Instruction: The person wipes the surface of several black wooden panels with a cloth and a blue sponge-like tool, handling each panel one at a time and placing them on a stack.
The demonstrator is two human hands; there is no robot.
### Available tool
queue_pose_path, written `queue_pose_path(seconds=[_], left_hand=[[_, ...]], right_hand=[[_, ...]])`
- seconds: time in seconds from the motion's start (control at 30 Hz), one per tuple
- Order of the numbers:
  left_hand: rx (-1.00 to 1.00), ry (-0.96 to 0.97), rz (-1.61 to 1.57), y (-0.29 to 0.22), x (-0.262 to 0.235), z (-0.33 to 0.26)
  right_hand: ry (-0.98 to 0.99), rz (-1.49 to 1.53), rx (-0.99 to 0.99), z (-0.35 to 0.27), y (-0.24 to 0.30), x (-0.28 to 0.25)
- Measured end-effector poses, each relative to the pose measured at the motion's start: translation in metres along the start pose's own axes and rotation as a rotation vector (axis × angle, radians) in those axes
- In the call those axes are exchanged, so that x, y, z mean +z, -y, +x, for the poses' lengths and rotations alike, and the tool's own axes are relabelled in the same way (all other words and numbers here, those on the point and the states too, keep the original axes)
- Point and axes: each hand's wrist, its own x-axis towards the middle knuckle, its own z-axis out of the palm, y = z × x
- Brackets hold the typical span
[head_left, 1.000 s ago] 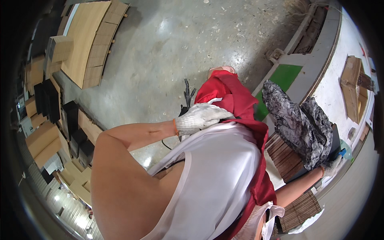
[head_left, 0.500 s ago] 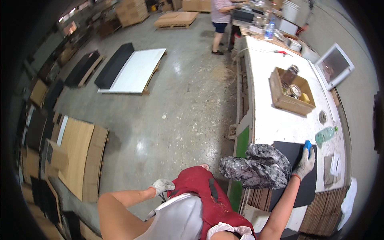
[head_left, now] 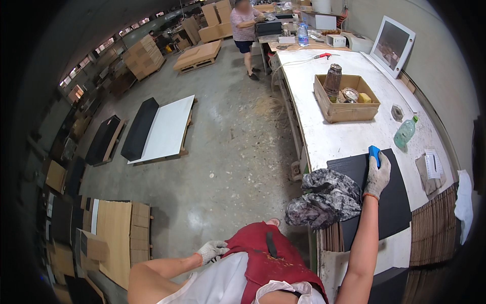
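My right hand (head_left: 378, 177), in a pale knitted glove, grips a small blue block (head_left: 373, 153) and rests it on a black flat panel (head_left: 392, 202) at the front of the bench. Beside that hand, on the panel's left side, lies a crumpled black-and-grey mottled cloth (head_left: 326, 200), partly hanging over the bench edge. My left hand (head_left: 211, 251), also gloved, is down at my side against the red apron (head_left: 271, 253). Its fingers are bent and pressed together; what they hold, if anything, is hidden.
On the white bench (head_left: 324, 142) stand a wooden box (head_left: 349, 112) with a jar and tins, a green bottle (head_left: 406, 131) and a red air gun (head_left: 324, 55). Stacked brown sheets (head_left: 433, 233) lie at right. A co-worker (head_left: 244, 25) stands far off; loaded pallets (head_left: 167, 126) sit at left.
The view has tilted up and shifted right, showing more of the far room. My right hand stays on the panel with the blue block; the left hand remains by the apron.
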Motion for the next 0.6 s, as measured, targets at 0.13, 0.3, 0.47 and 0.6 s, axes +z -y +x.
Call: queue_pose_path(seconds=[0.13,0.3,0.47,0.6], left_hand=[[0.031,-0.081,0.105,-0.029,0.013,-0.019],[-0.018,-0.015,0.003,-0.014,0.006,-0.029],[-0.009,0.035,0.033,-0.048,0.015,-0.076],[-0.044,0.124,0.078,-0.029,-0.009,-0.085]], right_hand=[[-0.009,-0.028,-0.004,0.002,-0.002,-0.001],[-0.002,-0.038,-0.026,-0.002,-0.001,0.004],[0.0,-0.06,-0.06,-0.001,-0.001,0.002],[0.023,-0.059,-0.05,0.002,0.001,0.0]])
